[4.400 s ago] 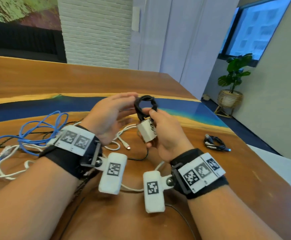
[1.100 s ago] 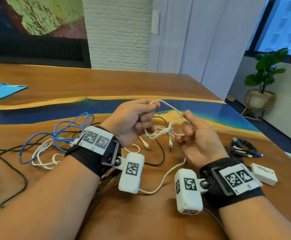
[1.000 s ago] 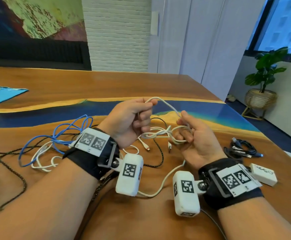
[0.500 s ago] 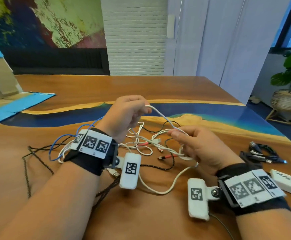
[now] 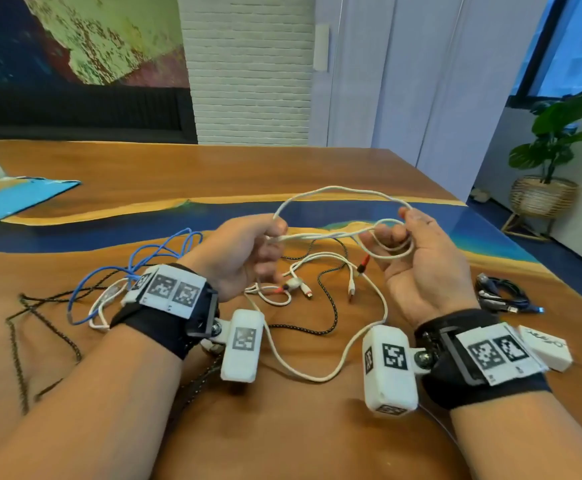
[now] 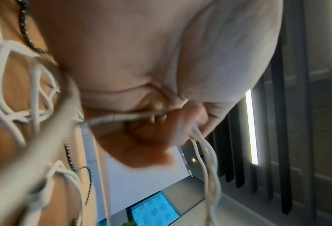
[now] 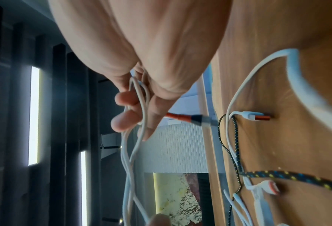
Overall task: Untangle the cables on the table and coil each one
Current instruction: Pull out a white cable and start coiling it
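Since half a second ago hands spread apart; left hand (image 5: 244, 252) pinches white cable (image 5: 338, 192), right hand (image 5: 417, 258) fingers hold its loops toward 3 o'clock; coiling underway; next, lay another loop.

Both forearms reach forward side by side, bare, each with a black wrist strap. The left hand (image 5: 244, 252) is raised, back turned up and outward, its thumb and curled fingers (image 6: 157, 146) pinched together round the white cable (image 5: 338, 194). The right hand (image 5: 417, 261) is held at about the same height, palm facing the left hand, thumb up, its fingers (image 7: 126, 97) curled through loops of that cable.
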